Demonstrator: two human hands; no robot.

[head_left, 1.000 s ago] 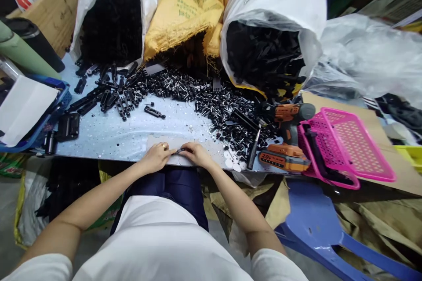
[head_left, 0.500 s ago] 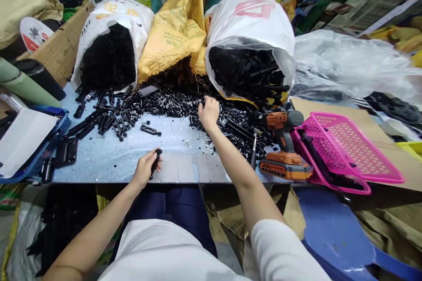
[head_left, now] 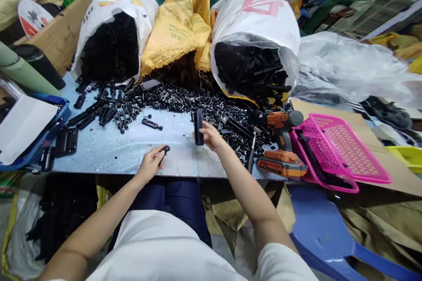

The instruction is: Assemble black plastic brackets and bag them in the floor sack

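Note:
My left hand (head_left: 150,164) rests near the front edge of the pale blue table (head_left: 108,145), its fingers closed on a small black plastic part (head_left: 164,151). Above the middle of the table, my right hand (head_left: 211,135) grips a longer black plastic piece (head_left: 198,127) and holds it upright. Just behind that hand spreads a heap of small black parts with metal pins (head_left: 211,103). Black hinge-like strips (head_left: 108,109) lie scattered at the table's left.
Three open sacks stand at the back: a white one (head_left: 114,35), a yellow one (head_left: 180,22) and another white one (head_left: 257,48), the white ones full of black parts. An orange cordless drill (head_left: 280,140) and a pink basket (head_left: 336,149) sit to the right. A blue tray (head_left: 42,129) sits left, a blue chair (head_left: 316,228) lower right.
My right hand reached back into the heap, then came forward holding a long black piece. My left hand stayed near the front edge, gripping its small black part.

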